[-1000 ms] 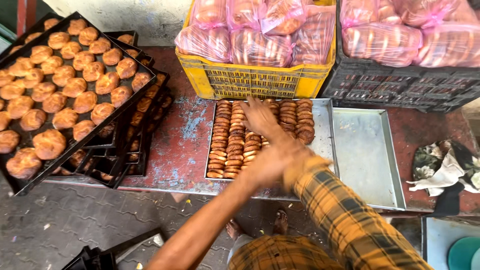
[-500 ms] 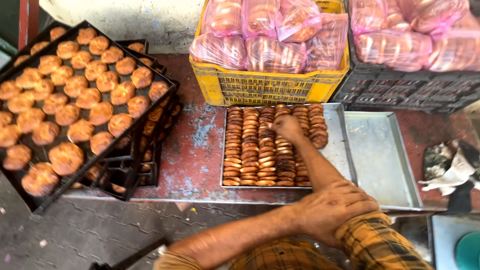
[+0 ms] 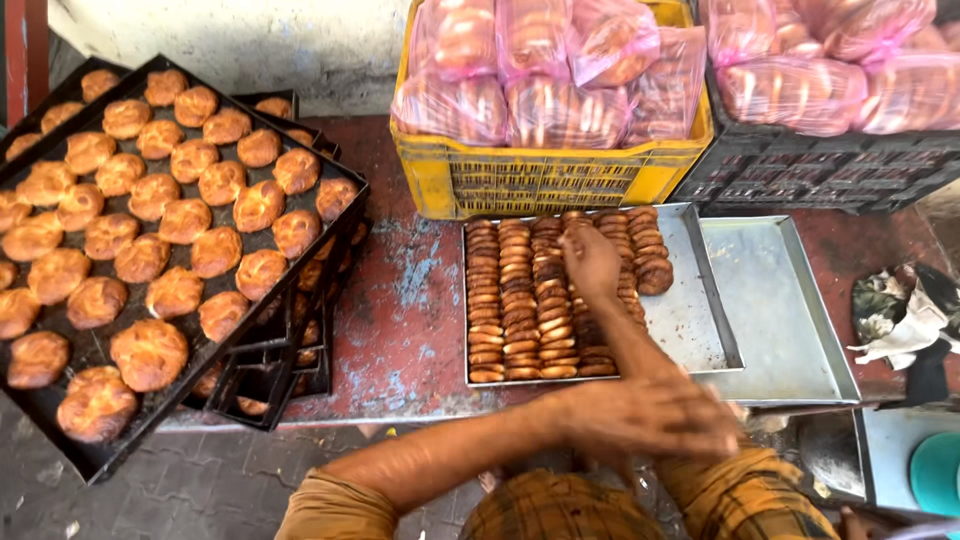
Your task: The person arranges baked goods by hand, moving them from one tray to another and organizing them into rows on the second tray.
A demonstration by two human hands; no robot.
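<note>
Now right hand (image 3: 590, 262) fingers together, flat on biscuit rows (image 3: 520, 300); left hand (image 3: 650, 415) fingers loosely curled, holding nothing

Biscuit tray (image 3: 700, 330) lies before the crate (image 3: 545, 180) (bagged goods inside), bun trays (image 3: 210, 340) to its left.

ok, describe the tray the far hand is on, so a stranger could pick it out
Start at the yellow plastic crate of pink bagged buns on the worn red table. Directly in front of it sits a shallow silver metal tray holding tight rows of small brown ring biscuits. The overlapping silver tray to its right is bare.
</note>
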